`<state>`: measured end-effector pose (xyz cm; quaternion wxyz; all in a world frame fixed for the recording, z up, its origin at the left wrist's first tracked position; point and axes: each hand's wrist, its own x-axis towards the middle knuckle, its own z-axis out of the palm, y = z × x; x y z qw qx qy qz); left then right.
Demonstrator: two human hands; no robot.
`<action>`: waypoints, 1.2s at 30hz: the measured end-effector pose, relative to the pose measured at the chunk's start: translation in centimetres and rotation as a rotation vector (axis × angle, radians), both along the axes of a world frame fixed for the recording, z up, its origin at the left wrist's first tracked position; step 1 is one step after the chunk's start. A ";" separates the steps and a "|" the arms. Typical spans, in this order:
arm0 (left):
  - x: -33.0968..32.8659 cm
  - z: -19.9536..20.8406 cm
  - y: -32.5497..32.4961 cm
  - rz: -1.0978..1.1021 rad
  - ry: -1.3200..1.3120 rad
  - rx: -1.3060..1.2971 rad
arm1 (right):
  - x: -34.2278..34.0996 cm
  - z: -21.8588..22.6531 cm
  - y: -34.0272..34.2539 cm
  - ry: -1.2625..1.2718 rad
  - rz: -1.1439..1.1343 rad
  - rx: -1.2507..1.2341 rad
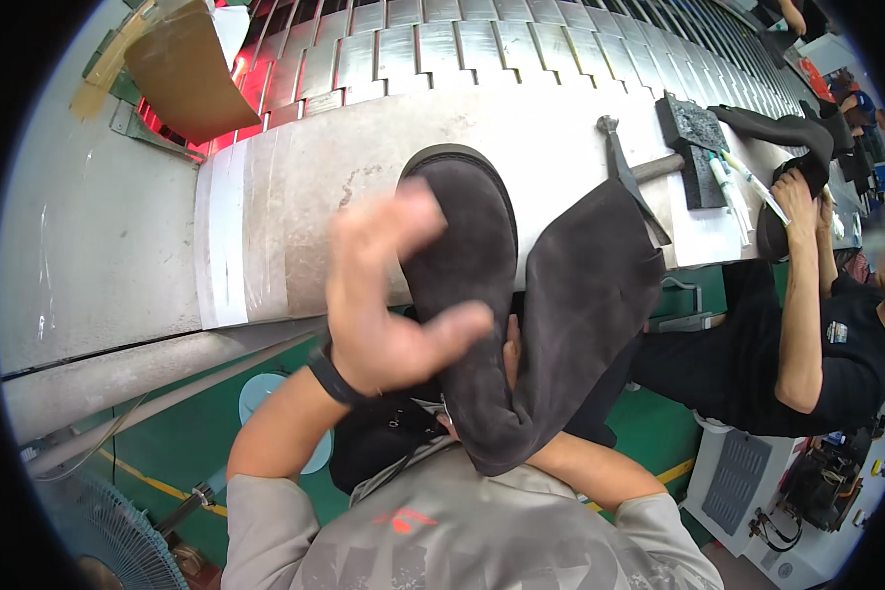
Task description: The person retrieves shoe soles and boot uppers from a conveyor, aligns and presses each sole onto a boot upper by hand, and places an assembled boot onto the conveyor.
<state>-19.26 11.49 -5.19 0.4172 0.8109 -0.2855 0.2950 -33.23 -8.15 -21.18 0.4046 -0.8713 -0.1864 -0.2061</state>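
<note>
A dark grey-brown suede boot [467, 246] lies across my front, its rounded toe over the worktable and its shaft [595, 275] folded up to the right. My left hand [379, 295], blurred by motion, hovers over the boot's left side with thumb and fingers apart; it holds nothing. From the right, my forearm passes beneath the boot's heel. Fingers of my right hand [512, 351] show in the gap between foot and shaft, gripping the boot from below; the rest of that hand is hidden.
A hammer [615, 152] lies beyond the shaft, beside a black block [693, 147] and syringes [733, 202]. A metal slatted conveyor [413, 49] runs along the table's far side. At right, a co-worker's hands [796, 202] handle another dark boot. A fan [118, 531] stands lower left.
</note>
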 end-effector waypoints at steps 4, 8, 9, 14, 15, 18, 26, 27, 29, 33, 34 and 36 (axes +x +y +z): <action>5.2 0.4 0.3 -0.154 0.340 -0.130 | 2.4 2.4 -1.6 0.726 0.380 0.544; 6.8 0.4 0.7 -0.414 0.468 -0.058 | 2.0 2.5 -1.1 0.952 0.222 0.852; 6.9 0.5 0.9 -0.422 0.472 -0.053 | 1.9 2.6 -1.1 0.952 0.211 0.845; 7.4 -0.1 1.2 -0.452 0.429 -0.084 | 1.8 3.3 -1.3 0.933 0.200 0.815; 7.4 -0.1 1.1 -0.455 0.432 -0.083 | 1.9 3.3 -1.3 0.925 0.201 0.805; 7.1 0.1 0.4 -0.404 0.483 -0.127 | 1.9 3.9 -1.5 0.906 0.214 0.761; 7.3 -0.1 0.3 -0.197 0.520 -0.168 | 2.1 9.9 -1.8 0.688 0.402 0.293; 7.5 -0.4 0.1 -0.167 0.511 -0.164 | 2.4 11.6 -2.2 0.668 0.446 0.232; 6.8 0.0 0.3 -0.158 0.366 -0.092 | 3.7 15.6 -3.5 0.658 0.553 0.146; 2.6 0.5 0.5 -0.484 0.190 -0.003 | 8.6 22.4 -7.2 0.809 0.830 0.105; 1.9 0.5 -0.8 -0.408 0.198 -0.070 | 9.2 23.8 -7.7 0.840 0.866 0.102; 3.0 -0.1 -2.1 -0.347 0.124 -0.137 | 7.6 23.8 -5.4 0.624 0.592 0.099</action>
